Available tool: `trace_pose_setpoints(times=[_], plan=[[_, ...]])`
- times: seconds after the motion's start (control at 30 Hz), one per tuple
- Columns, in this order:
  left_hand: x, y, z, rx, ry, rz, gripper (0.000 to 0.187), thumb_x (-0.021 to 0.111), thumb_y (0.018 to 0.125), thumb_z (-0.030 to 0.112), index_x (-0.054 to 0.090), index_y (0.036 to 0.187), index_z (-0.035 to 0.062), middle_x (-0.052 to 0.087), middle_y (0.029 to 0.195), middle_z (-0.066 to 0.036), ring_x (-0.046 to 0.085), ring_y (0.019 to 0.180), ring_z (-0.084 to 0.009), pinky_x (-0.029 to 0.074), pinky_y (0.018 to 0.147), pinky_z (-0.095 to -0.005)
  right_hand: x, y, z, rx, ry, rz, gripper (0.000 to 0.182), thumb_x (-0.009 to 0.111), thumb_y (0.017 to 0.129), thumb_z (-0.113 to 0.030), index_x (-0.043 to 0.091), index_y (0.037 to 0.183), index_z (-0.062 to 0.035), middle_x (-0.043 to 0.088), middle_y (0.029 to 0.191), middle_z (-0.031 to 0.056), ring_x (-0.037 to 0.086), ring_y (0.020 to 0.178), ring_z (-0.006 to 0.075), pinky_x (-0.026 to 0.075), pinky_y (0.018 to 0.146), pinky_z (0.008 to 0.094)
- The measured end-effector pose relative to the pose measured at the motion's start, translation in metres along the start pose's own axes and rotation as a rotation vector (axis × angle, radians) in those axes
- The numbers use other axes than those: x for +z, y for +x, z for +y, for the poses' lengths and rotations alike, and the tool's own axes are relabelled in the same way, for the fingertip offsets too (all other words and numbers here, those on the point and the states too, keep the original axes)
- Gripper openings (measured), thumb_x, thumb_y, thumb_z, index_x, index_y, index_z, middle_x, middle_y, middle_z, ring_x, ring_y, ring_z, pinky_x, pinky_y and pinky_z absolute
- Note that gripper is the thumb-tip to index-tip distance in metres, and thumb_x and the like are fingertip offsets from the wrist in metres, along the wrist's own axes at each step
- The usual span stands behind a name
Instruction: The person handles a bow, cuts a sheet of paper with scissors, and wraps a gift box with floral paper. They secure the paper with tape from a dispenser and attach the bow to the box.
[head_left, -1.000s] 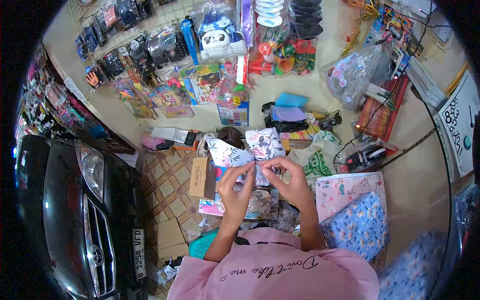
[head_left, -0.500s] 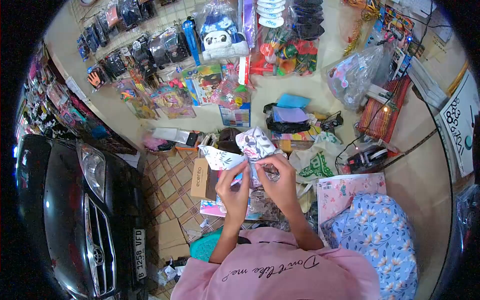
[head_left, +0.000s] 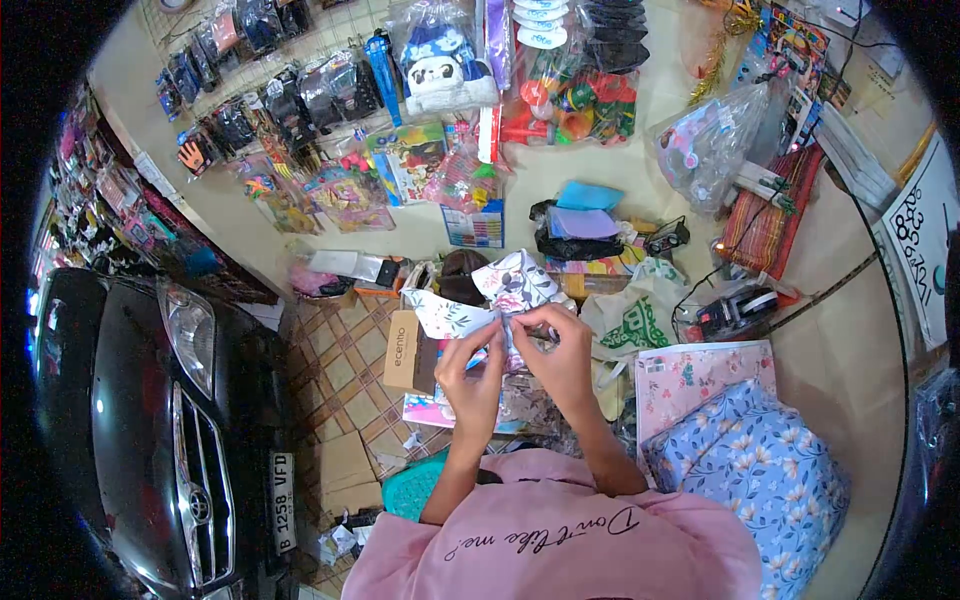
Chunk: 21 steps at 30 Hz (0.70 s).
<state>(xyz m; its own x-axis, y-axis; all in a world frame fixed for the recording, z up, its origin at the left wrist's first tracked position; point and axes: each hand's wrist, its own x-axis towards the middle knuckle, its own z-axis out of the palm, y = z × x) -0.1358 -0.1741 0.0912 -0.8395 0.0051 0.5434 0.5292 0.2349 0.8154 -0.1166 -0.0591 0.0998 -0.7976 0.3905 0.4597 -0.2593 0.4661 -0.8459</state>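
Observation:
A white wrap (head_left: pixel 450 317) printed with flowers and leaves is bunched in front of me, gathered at its middle like a bow. One flap spreads out to the left, and a fuller fold rises at the top. My left hand (head_left: pixel 470 375) pinches the gather from the left, thumb and index finger together. From the other side my right hand (head_left: pixel 557 360) pinches it too, its fingertips close to the left ones. A narrower part of the wrap hangs below the fingers. Just left of my left hand stands a brown cardboard box (head_left: pixel 408 352) marked "ecentio".
A blue floral bundle (head_left: pixel 745 480) and a pink floral sheet (head_left: pixel 705 385) lie at my right. Beyond my right hand is a white-and-green bag (head_left: pixel 635 320). A black car (head_left: pixel 130 420) stands on the left; packaged goods hang on the wall ahead.
The wrap has turned a little between the fingers; its left flap hangs lower and the top fold is spread wider. Both hands stay pinched at the gather. The blue floral bundle looks shifted and reshaped.

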Motion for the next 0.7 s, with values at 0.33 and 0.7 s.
trace_pose_setpoints(times=[0.33, 0.7], plan=[[0.002, -0.003, -0.007, 0.011, -0.002, -0.01, 0.019, 0.066, 0.075, -0.004, 0.067, 0.094, -0.0012, 0.067, 0.086, -0.012, 0.062, 0.077, -0.0172, 0.048, 0.07, -0.0275, 0.012, -0.003, 0.018, 0.046, 0.141, 0.084, 0.023, 0.07, 0.071, -0.006, 0.048, 0.077, -0.002, 0.056, 0.068, 0.0076, 0.056, 0.061, 0.0152, 0.044, 0.058, 0.0293], [0.015, -0.004, -0.002, -0.061, -0.175, -0.052, 0.033, 0.059, 0.082, -0.003, 0.054, 0.115, -0.0039, 0.064, 0.1, -0.016, 0.065, 0.087, -0.0184, 0.05, 0.075, -0.0277, 0.009, -0.004, 0.01, 0.112, 0.297, 0.137, 0.026, 0.068, 0.074, 0.0, 0.046, 0.089, -0.0008, 0.064, 0.078, 0.0096, 0.063, 0.071, 0.0131, 0.048, 0.064, 0.0262]])
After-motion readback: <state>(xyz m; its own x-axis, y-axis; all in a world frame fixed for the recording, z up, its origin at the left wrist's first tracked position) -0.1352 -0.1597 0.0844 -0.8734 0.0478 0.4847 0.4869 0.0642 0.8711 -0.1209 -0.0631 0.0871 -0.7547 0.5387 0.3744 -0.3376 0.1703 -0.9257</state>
